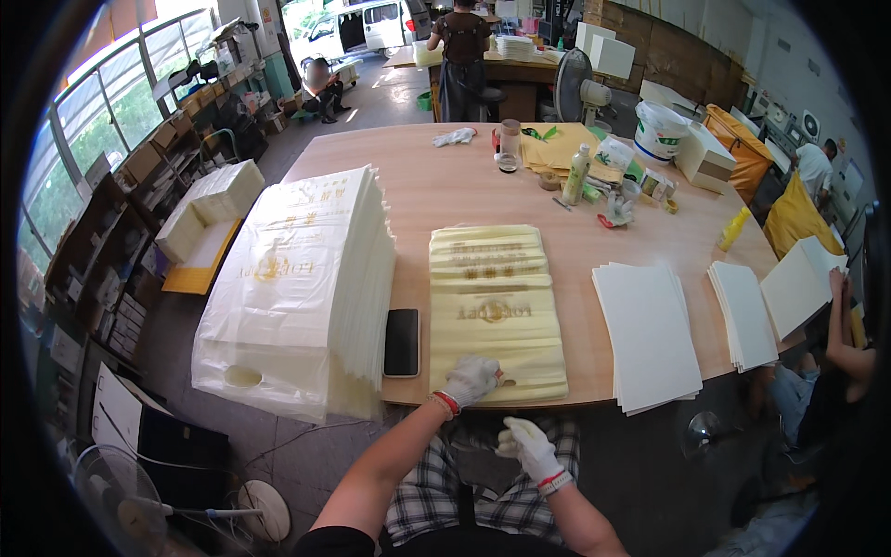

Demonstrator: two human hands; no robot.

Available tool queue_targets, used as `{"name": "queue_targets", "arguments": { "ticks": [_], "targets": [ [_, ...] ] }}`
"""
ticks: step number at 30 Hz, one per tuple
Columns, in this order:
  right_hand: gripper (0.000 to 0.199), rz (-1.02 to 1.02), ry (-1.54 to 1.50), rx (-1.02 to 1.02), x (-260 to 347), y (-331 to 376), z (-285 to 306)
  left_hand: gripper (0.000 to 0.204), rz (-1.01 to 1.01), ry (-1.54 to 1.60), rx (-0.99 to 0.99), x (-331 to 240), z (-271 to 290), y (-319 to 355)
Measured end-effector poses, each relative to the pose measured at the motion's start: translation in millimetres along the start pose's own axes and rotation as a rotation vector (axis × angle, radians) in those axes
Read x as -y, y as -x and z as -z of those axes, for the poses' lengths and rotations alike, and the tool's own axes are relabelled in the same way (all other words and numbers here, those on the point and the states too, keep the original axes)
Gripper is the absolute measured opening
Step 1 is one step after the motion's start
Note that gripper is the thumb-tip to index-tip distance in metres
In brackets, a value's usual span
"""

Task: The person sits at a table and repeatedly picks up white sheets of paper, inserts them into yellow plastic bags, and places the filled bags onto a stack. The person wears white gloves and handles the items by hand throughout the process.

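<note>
In front of me on the table lies a low stack of yellowish clear plastic bags (497,339) with gold printing and a handle hole near its close edge. My left hand (471,379), in a white glove with a bare fingertip showing, is closed on the near end of the top bag. My right hand (531,446), also gloved, hangs over my lap just off the table edge, thumb and fingers apart and nothing in them. A tall pile of similar white plastic bags (278,251) stands to the left. Between pile and stack sits a dark phone (402,342).
White card sheets (648,339) and a narrower sheet stack (742,316) lie to the right, with a person's arm (842,311) beyond. Farther back are a bottle (575,174), a white bucket (661,130) and a fan (575,85). Another fan (121,501) stands lower left.
</note>
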State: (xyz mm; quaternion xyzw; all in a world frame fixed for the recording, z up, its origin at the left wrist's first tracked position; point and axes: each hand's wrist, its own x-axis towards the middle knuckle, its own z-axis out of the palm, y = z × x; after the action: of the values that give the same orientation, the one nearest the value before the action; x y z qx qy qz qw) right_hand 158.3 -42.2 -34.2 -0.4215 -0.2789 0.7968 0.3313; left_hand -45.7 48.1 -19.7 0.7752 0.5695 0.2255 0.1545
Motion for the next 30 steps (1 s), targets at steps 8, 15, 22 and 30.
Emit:
{"name": "queue_targets", "arguments": {
  "ticks": [8,15,22,30],
  "targets": [
    [0.028,0.276,-0.076,-0.173,65.3,-76.4,-47.8,0.026,0.119,0.539,-0.223,21.6,8.1,-27.3],
    [0.032,1.258,1.111,-0.645,80.8,-38.0,-41.2,0.013,0.481,1.237,-0.205,26.3,63.8,-74.3],
    [0.026,0.661,1.487,-0.469,96.1,-127.5,-77.9,0.031,0.288,0.974,-0.090,-53.1,103.7,-72.0],
    [0.028,0.927,1.198,-0.132,54.7,-55.6,-58.2,0.035,0.016,0.373,-0.221,-55.9,95.7,-30.4]
  ]
}}
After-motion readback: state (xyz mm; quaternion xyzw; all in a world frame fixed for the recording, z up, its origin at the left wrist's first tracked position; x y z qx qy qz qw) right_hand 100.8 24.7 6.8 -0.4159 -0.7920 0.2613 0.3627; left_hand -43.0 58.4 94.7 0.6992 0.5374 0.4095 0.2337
